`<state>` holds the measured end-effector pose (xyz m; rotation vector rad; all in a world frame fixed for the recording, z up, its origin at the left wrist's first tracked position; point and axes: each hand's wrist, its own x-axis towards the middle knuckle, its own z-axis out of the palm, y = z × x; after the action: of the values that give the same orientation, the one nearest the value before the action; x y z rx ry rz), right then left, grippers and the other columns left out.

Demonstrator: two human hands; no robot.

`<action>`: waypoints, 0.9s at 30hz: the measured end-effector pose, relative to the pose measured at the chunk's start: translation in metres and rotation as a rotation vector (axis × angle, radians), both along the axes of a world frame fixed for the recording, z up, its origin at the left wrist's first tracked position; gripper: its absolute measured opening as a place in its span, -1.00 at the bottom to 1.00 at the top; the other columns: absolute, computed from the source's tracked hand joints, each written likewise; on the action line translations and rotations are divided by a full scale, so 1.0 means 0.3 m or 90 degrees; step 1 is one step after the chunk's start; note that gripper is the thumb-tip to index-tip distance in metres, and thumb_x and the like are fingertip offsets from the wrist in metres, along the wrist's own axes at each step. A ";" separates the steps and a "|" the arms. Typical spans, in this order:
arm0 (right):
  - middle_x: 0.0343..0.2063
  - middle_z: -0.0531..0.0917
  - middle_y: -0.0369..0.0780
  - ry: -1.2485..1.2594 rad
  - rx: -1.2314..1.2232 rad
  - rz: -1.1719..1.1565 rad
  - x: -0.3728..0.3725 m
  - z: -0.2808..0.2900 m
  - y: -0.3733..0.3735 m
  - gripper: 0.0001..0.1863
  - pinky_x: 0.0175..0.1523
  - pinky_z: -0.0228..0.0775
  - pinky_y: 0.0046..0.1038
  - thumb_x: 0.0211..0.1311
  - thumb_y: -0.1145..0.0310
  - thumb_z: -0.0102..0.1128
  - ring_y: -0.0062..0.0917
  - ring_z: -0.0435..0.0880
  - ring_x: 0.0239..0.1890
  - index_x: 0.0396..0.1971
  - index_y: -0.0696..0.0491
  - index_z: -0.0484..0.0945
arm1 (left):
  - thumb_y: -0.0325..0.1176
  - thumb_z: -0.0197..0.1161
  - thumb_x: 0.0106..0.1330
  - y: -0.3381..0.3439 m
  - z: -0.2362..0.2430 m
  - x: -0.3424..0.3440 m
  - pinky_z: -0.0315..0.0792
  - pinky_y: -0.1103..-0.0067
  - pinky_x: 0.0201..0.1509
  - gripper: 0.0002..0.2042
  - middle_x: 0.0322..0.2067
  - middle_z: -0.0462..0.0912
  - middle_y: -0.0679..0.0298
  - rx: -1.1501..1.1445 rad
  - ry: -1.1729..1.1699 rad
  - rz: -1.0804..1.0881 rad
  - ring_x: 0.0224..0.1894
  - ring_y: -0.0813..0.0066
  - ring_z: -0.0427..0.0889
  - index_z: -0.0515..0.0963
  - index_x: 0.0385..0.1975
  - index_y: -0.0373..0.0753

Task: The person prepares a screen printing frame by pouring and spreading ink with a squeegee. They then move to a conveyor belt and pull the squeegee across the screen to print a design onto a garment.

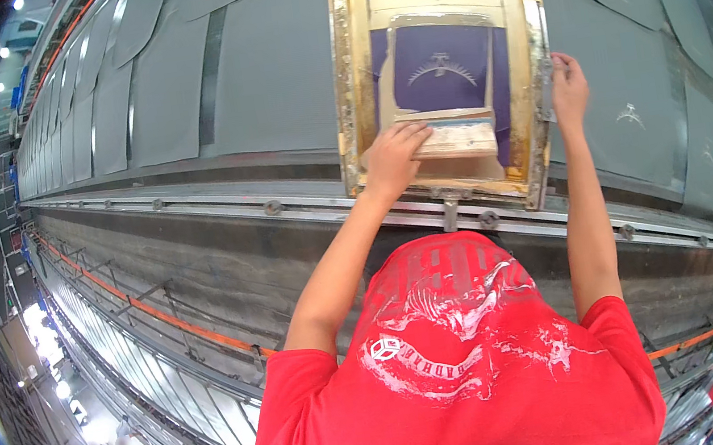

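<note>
A screen-printing frame lies on the grey table ahead of me, its wooden edges stained and taped. Inside it, the purple mesh bears a pale curved design of rays with a small figure at its middle. My left hand is closed round the left end of a squeegee, a wide pale wooden bar resting across the near part of the mesh. At the frame's right edge is my right hand, its fingers closed on the outer side. The squeegee's blade edge is hard to make out.
Grey fabric panels lie along the long table on both sides; one at right carries a small pale print. A metal rail with round knobs runs along the near edge. Below it stretches an orange strip.
</note>
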<state>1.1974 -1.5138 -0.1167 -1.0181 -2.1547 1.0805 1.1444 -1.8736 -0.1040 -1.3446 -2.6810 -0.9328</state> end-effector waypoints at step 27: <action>-0.33 0.71 -0.01 -0.002 -0.025 0.002 -0.470 -0.143 -0.798 -0.72 -0.11 0.45 -0.22 0.44 0.21 0.06 -0.09 0.69 -0.28 -0.12 0.05 0.66 | -0.57 0.33 -0.11 -0.916 0.008 -0.376 0.48 0.36 0.03 -0.44 0.07 0.66 0.32 -0.108 0.068 -0.103 0.09 0.23 0.60 0.63 0.04 -0.14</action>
<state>1.0565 -1.7533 -0.1595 -1.0343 -2.1458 1.1282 1.0317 -2.1485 -0.1016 -1.6150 -2.6542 -0.6327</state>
